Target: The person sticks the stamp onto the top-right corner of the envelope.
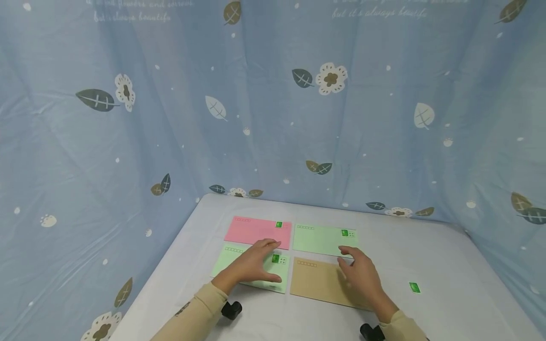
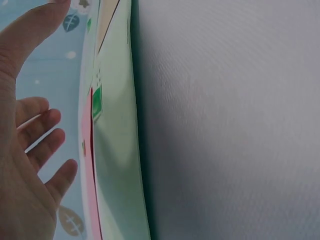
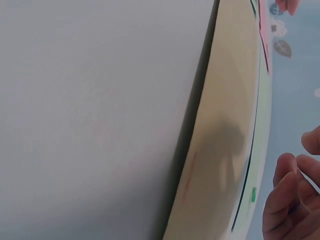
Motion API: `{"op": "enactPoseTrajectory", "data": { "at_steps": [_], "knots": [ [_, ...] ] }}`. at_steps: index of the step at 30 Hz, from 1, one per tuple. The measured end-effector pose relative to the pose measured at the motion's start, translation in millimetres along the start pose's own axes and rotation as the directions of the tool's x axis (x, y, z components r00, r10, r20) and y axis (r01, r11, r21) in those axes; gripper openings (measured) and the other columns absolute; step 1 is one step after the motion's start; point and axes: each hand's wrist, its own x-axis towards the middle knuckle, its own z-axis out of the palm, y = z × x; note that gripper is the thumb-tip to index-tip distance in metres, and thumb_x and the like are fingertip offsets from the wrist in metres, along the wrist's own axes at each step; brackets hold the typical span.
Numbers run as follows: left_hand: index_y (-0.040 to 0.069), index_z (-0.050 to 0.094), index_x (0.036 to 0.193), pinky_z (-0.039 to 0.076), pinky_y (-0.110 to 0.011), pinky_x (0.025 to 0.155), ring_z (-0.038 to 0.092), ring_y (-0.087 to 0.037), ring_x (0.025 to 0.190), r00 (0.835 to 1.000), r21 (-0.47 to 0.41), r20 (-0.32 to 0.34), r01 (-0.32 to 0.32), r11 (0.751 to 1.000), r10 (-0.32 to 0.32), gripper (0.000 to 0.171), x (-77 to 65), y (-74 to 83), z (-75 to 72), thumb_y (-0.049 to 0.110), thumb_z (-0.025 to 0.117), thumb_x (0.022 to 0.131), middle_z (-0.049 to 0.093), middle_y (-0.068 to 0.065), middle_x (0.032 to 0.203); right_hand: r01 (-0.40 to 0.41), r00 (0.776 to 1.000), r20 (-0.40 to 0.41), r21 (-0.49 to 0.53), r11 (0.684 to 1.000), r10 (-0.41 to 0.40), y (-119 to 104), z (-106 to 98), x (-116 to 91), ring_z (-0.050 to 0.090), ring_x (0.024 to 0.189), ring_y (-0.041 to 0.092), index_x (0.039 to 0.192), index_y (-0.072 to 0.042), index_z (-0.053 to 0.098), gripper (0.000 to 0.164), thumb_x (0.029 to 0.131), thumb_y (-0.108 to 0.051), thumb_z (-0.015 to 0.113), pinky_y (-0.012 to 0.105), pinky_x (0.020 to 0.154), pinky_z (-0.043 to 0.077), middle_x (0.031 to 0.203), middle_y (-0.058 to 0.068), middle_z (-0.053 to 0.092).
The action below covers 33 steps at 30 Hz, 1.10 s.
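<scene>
Four envelopes lie in two rows: a pink envelope (image 1: 256, 232) and a light green envelope (image 1: 317, 239) at the back, another light green envelope (image 1: 226, 259) and a brown envelope (image 1: 313, 279) in front. Green stamps show on the pink and both green ones. My left hand (image 1: 251, 265) hovers over the front green envelope, fingers spread and holding nothing. Over the brown envelope's right part hangs my right hand (image 1: 361, 274), its fingers loosely bent with nothing seen between them; it hides that envelope's upper right corner. A loose green stamp (image 1: 414, 287) lies right of the brown envelope.
A white-covered table (image 1: 443, 255) carries everything. Behind and beside it hangs a blue curtain (image 1: 273, 118) printed with leaves and flowers. Black wrist cameras (image 1: 232, 310) are worn under both wrists.
</scene>
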Motion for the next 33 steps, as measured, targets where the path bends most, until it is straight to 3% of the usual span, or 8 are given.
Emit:
{"op": "enactPoseTrajectory", "data": {
  "at_steps": [23,33],
  "knots": [
    [0.017,0.035,0.144,0.038,-0.040,0.102,0.035,-0.019,0.130,0.997,-0.002,0.036,-0.061,0.998,0.061,0.103,11.3,27.5,14.3,0.070,0.068,0.063,0.035,0.000,0.144,-0.073,0.997,-0.040,-0.044,0.996,0.071,39.6,-32.5,-14.2,0.055,0.073,0.015,0.127,-0.009,0.055,0.041,0.090,-0.027,0.058,0.026,0.053,0.044,0.121,0.011,0.058],
    [0.021,0.031,0.146,0.037,-0.042,0.104,0.032,-0.020,0.133,0.997,0.020,0.075,-0.031,0.999,0.029,0.105,14.6,29.9,23.7,0.074,0.065,0.062,0.032,0.001,0.146,-0.147,0.988,-0.053,-0.060,0.987,0.144,60.6,-42.4,-20.7,0.055,0.074,0.018,0.128,-0.009,0.054,0.042,0.091,-0.029,0.057,0.027,0.050,0.045,0.123,0.014,0.056]
  ]
}}
